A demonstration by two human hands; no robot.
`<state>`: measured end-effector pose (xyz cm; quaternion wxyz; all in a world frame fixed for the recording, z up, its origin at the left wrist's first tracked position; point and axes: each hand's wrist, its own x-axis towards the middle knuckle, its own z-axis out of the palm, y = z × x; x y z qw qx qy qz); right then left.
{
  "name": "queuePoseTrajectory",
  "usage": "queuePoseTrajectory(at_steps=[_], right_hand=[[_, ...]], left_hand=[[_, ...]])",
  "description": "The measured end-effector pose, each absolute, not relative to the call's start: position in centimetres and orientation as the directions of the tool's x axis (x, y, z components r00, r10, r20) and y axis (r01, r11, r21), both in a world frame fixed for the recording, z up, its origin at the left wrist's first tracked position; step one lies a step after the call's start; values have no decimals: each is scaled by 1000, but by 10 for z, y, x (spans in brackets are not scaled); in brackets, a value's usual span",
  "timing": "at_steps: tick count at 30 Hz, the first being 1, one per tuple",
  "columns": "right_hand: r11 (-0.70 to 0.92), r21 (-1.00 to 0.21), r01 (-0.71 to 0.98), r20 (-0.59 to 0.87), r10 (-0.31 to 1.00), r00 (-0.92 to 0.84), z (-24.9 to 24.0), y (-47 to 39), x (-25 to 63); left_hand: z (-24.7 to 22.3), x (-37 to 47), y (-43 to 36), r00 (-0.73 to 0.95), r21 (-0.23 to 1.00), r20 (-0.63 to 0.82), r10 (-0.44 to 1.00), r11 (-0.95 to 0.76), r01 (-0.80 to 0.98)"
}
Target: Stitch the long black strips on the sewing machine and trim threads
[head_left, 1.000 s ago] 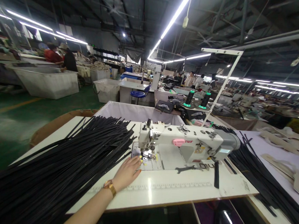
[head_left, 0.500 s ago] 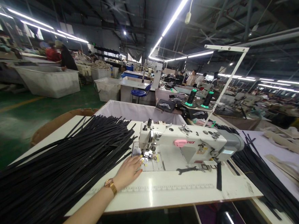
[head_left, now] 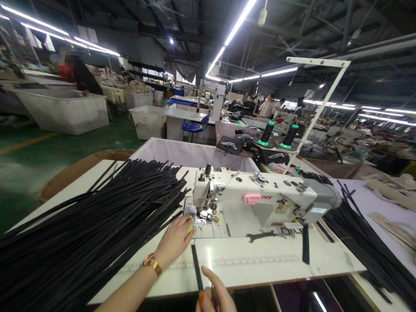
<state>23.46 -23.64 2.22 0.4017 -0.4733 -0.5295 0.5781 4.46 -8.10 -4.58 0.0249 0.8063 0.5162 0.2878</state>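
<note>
My left hand (head_left: 174,239), a gold watch on its wrist, reaches to the needle area of the white sewing machine (head_left: 237,191); its fingers are bent close together beside the presser foot, and what they may hold is too small to tell. Low in the view, my right hand (head_left: 217,301) pinches a narrow black strip (head_left: 196,264) between thumb and fingers, with the index finger stretched forward. The strip's far end lies on the white table (head_left: 249,273), just below my left hand. A big pile of black strips (head_left: 111,220) covers the table's left side.
A wrench (head_left: 261,235) and a short black strip (head_left: 305,246) lie right of the needle area. More black strips (head_left: 359,233) are at the right. Behind the machine are a lined bin (head_left: 180,151), two thread cones (head_left: 266,134) and a thread stand (head_left: 320,107). People stand in the background.
My right hand has come into view at the bottom, holding a black strip over the table's front edge. My left hand has drawn slightly left, its fingers bent closer together.
</note>
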Motion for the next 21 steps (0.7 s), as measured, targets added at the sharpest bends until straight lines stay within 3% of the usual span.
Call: queuePoseTrajectory(at_steps=[2,5,21], right_hand=[[-41,-993,109,-54,991,-120,14,-209,237],[-8,-988,154,-24,994,-102,8,-171,231],[-27,-999,24,-28,998,-53,-21,-93,196]], left_hand=[[-46,45,-81,296,343,455,840,-472,812],[-45,45,-81,299,354,468,832,-486,799],[-48,44,-78,446,287,407,798,-575,767]])
